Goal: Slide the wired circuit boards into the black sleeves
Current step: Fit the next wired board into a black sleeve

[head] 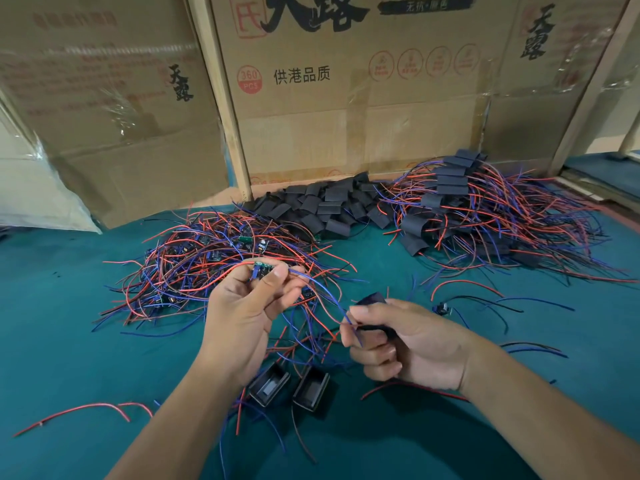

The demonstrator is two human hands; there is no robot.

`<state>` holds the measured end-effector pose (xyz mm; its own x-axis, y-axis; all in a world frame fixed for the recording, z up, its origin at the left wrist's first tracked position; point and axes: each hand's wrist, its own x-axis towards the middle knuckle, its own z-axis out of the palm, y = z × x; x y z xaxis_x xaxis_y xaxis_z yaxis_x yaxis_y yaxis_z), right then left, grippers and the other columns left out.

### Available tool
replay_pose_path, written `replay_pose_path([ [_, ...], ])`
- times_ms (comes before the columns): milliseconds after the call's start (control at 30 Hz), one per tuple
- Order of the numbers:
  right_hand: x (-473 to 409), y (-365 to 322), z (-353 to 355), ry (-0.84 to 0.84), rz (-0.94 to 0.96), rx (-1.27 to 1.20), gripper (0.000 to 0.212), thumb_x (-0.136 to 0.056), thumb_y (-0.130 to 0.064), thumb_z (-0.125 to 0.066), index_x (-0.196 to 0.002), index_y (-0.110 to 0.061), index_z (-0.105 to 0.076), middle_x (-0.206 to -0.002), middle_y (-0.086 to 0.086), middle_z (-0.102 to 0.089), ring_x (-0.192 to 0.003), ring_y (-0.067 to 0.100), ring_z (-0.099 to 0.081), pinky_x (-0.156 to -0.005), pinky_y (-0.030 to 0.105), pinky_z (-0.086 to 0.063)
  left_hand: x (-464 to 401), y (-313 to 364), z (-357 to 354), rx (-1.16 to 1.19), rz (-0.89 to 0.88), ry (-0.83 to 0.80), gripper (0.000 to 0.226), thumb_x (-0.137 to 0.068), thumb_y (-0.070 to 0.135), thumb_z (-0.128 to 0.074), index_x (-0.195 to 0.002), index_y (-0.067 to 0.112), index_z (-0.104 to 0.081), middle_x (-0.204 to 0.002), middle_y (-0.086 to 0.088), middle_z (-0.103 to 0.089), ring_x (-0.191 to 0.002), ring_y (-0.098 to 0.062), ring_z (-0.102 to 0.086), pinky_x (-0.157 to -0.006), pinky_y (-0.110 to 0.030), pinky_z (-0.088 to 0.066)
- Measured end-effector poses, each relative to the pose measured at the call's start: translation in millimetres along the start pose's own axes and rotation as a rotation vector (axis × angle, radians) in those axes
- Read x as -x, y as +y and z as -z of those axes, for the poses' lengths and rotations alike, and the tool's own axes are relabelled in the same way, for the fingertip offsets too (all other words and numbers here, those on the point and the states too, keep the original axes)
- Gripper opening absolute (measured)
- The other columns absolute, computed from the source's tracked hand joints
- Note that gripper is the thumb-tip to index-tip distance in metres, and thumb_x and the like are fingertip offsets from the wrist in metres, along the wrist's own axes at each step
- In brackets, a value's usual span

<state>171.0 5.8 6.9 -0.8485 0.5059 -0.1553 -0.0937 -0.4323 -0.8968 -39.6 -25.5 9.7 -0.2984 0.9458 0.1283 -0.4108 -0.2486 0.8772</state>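
- Head view: two hands work above a green table (69,306), in front of a wall of cardboard boxes (346,98).
- The left hand (242,317) is raised, thumb and fingertips pinching one small circuit board (262,269) at its top edge; red and blue wires trail from the board down and to the right.
- The right hand (405,344) has its fingers curled, holding one black sleeve (372,299) that pokes out above the knuckles, while thumb and forefinger pinch the ends of the board's wires (329,299).
- The board and the sleeve are apart, linked only by the wires running between the two hands.
- Two black rectangular housings (289,384) lie side by side on the table just below the hands, open ends facing the camera.
- Three heaps lie behind the hands: a tangle of bare wired boards (214,258) on the left, a pile of empty black sleeves (322,206) in the middle against the boxes, and a pile of sleeved boards (485,216) on the right; items in each are too many to count.
- One loose wired board (445,309) lies right of the right hand.
- A few stray red wires (86,410) lie near the bottom left.
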Motion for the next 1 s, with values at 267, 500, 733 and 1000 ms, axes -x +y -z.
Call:
replay_pose_path([
  [267, -0.6, -3.9, 9.3, 0.273, 0.092, 0.363, 0.024, -0.086, -0.034, -0.071, -0.074, -0.013, -0.068, -0.06, -0.004, -0.027, -0.052, 0.012, -0.022, -0.047, 0.022, -0.02, -1.4, 5.9, 3.1, -0.11, -0.045, 0.019, 0.017, -0.079, 0.014, -0.068, -0.091, 0.003, -0.066, -0.08, -0.016, -0.074, -0.074, -0.02, -0.074, -0.065, -0.021, -0.057],
  [500, 7.1, -15.8, 28.1, 0.432, 0.113, 0.62, 0.025, -0.091, -0.036, -0.065, -0.08, -0.015, -0.074, -0.061, -0.004, -0.038, -0.052, 0.009, -0.03, -0.048, 0.018, -0.029, -3.2, 4.5, 13.3, -0.317, 0.231, 0.02, 0.025, -0.087, 0.016, -0.071, -0.098, -0.005, -0.064, -0.091, -0.023, -0.075, -0.081, -0.03, -0.075, -0.064, -0.025, -0.06],
  [733, 6.0, -9.1, 32.9, 0.405, 0.018, 0.704, 0.026, -0.086, -0.042, -0.071, -0.081, -0.017, -0.075, -0.059, -0.012, -0.044, -0.056, 0.009, -0.031, -0.051, 0.018, -0.029, -4.7, 17.9, 26.1, -1.316, 0.117, 0.064, 0.058, -0.082, 0.056, -0.073, -0.051, 0.012, -0.051, -0.048, -0.001, -0.049, -0.045, -0.02, -0.041, -0.051, -0.027, -0.035],
  [1000, 1.4, -6.3, 25.9, 0.23, 0.161, 0.889, 0.017, -0.09, -0.035, -0.068, -0.078, -0.023, -0.071, -0.064, -0.013, -0.059, -0.058, -0.004, -0.045, -0.056, 0.013, -0.033, 15.8, 2.6, -2.9, -1.39, -0.499, -0.539, 0.046, -0.095, 0.057, -0.044, -0.114, 0.025, -0.071, -0.111, 0.014, -0.068, -0.11, -0.008, -0.057, -0.102, -0.036, -0.034],
])
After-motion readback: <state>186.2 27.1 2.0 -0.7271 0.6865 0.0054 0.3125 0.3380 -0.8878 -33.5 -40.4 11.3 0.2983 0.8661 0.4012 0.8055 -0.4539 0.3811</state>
